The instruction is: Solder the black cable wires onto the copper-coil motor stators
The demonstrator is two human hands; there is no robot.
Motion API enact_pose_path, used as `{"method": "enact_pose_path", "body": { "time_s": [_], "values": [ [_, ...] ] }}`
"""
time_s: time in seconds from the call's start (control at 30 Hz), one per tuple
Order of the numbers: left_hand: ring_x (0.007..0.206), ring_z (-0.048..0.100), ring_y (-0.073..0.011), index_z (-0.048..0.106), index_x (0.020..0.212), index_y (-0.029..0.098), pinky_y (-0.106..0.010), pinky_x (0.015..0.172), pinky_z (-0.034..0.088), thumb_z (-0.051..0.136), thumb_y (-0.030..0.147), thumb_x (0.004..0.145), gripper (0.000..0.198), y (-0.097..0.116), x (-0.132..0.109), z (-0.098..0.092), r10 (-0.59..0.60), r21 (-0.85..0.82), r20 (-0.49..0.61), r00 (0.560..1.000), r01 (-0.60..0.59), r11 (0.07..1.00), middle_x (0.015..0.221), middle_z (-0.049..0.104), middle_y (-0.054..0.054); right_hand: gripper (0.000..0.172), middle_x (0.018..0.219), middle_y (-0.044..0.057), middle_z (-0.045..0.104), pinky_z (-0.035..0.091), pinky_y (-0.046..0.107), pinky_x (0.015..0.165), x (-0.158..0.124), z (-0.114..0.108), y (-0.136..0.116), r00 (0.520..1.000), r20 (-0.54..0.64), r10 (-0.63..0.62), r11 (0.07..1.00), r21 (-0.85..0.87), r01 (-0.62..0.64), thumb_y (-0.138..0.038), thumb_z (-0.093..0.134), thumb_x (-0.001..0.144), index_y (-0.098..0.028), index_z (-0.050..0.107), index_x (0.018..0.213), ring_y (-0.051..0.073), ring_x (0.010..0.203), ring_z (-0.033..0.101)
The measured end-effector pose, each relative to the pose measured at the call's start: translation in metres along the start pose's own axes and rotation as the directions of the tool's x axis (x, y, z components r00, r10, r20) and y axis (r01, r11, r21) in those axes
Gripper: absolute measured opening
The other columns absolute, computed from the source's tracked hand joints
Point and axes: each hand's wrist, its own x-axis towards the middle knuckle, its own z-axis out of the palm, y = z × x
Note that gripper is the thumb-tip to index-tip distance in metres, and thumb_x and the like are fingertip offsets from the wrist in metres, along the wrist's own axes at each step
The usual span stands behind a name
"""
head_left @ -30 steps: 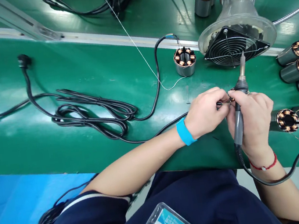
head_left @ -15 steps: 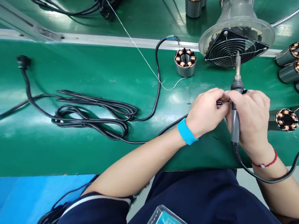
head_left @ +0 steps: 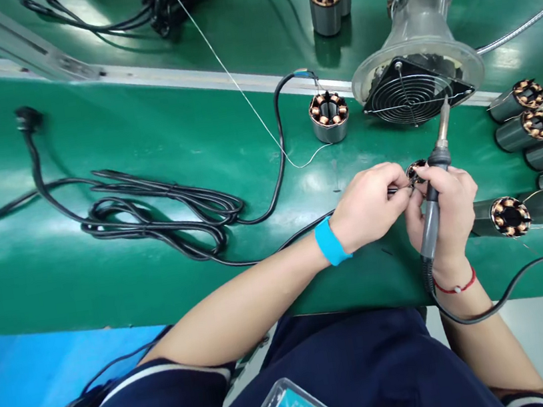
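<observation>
Between the thumb and fingers of my left hand (head_left: 370, 206) is the end of a black power cord (head_left: 310, 226). My right hand (head_left: 452, 212) keeps a soldering iron (head_left: 430, 225) against its palm, with the hot tip pointing away from me toward a fan. Its thumb and fingertips meet my left fingertips at the cord's end. Just beyond them shows the copper-wound end of a motor stator (head_left: 414, 171); the rest of it is hidden behind my right hand. I cannot make out the thin wires at the fingertips.
Another stator (head_left: 330, 121) stands upright, wired to a cord. Solder wire (head_left: 250, 102) hangs down beside it. A fume-extractor hood (head_left: 417, 68) with a fan grille is ahead. Several stators (head_left: 510, 216) lie at the right. Coiled black cord (head_left: 166, 211) covers the left.
My right hand has turned slightly, tilting the soldering iron's tip to the right. The stator's copper end has come into sight by my fingertips. The whole view has shifted a little.
</observation>
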Motion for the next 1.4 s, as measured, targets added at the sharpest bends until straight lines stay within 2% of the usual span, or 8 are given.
{"method": "enact_pose_path", "body": {
  "time_s": [0.3,0.37,0.5,0.6,0.9,1.0,1.17,1.4],
  "values": [
    [0.069,0.051,-0.0104,0.055,0.068,0.015,-0.021,0.061,0.039,0.054,0.014,0.081,0.013,0.002,0.001,0.003,-0.043,-0.047,-0.004,0.999,0.042,0.998,0.071,0.059,0.001,0.037,0.093,0.002,0.063,0.052,0.041,0.088,-0.004,0.007,-0.003,0.988,-0.079,0.136,0.985,0.117,-0.127,-0.011,0.055,0.081,-0.022,0.051,0.117,0.018,0.091,0.061],
    [0.069,0.051,-0.0103,0.055,0.068,0.015,-0.021,0.060,0.039,0.054,0.014,0.081,0.013,0.002,-0.001,0.003,-0.047,-0.055,-0.005,0.999,0.047,0.997,0.071,0.058,0.001,0.038,0.094,0.002,0.063,0.052,0.039,0.087,-0.003,0.007,0.001,0.986,-0.073,0.148,0.984,0.106,-0.140,-0.012,0.055,0.080,-0.022,0.052,0.117,0.018,0.089,0.061],
    [0.065,0.047,-0.0088,0.053,0.067,0.015,-0.021,0.059,0.036,0.053,0.011,0.079,0.012,0.002,-0.004,0.000,-0.083,-0.079,-0.020,0.996,0.081,0.994,0.066,0.054,0.003,0.033,0.086,0.001,0.061,0.049,0.035,0.081,0.005,-0.005,0.016,0.953,-0.186,0.239,0.971,0.019,-0.240,-0.007,0.052,0.075,-0.021,0.059,0.104,0.016,0.080,0.059],
    [0.061,0.045,-0.0075,0.052,0.068,0.015,-0.020,0.059,0.036,0.053,0.014,0.079,0.011,0.000,-0.003,-0.001,-0.146,-0.188,0.007,0.989,0.144,0.972,0.065,0.053,0.004,0.034,0.079,-0.001,0.060,0.049,0.036,0.086,0.010,-0.019,0.020,0.933,-0.120,0.339,0.936,0.142,-0.321,-0.009,0.057,0.076,-0.021,0.059,0.107,0.017,0.081,0.060],
    [0.054,0.036,-0.0050,0.053,0.065,0.014,-0.020,0.054,0.029,0.056,0.019,0.079,0.015,0.005,0.002,-0.002,-0.335,-0.401,0.132,0.933,0.360,0.842,0.058,0.046,0.007,0.033,0.084,-0.002,0.060,0.051,0.035,0.084,-0.015,-0.028,0.005,0.930,0.030,0.368,0.834,0.431,-0.344,-0.017,0.062,0.083,-0.024,0.057,0.115,0.014,0.078,0.062],
    [0.051,0.030,-0.0044,0.052,0.062,0.014,-0.020,0.053,0.026,0.056,0.015,0.081,0.019,0.008,0.002,-0.004,-0.357,-0.417,0.158,0.921,0.390,0.821,0.053,0.041,0.008,0.036,0.080,-0.004,0.062,0.052,0.034,0.080,-0.019,-0.028,0.005,0.952,0.023,0.305,0.858,0.428,-0.285,-0.016,0.065,0.082,-0.025,0.057,0.116,0.013,0.074,0.061],
    [0.048,0.026,-0.0041,0.052,0.061,0.014,-0.022,0.051,0.023,0.052,0.009,0.083,0.022,0.009,0.002,-0.004,-0.363,-0.435,0.184,0.913,0.407,0.803,0.049,0.038,0.009,0.047,0.105,0.001,0.069,0.050,0.042,0.092,-0.009,-0.023,0.002,0.972,0.107,0.208,0.904,0.358,-0.233,-0.018,0.066,0.083,-0.028,0.051,0.127,0.020,0.100,0.065],
    [0.049,0.027,-0.0042,0.055,0.062,0.014,-0.021,0.054,0.027,0.052,0.008,0.081,0.020,0.006,0.002,-0.002,-0.358,-0.464,0.190,0.914,0.405,0.787,0.050,0.039,0.009,0.038,0.092,-0.001,0.068,0.047,0.043,0.098,-0.002,-0.014,-0.005,0.958,0.127,0.258,0.892,0.349,-0.287,-0.019,0.063,0.084,-0.025,0.053,0.121,0.018,0.097,0.066]
  ]
}}
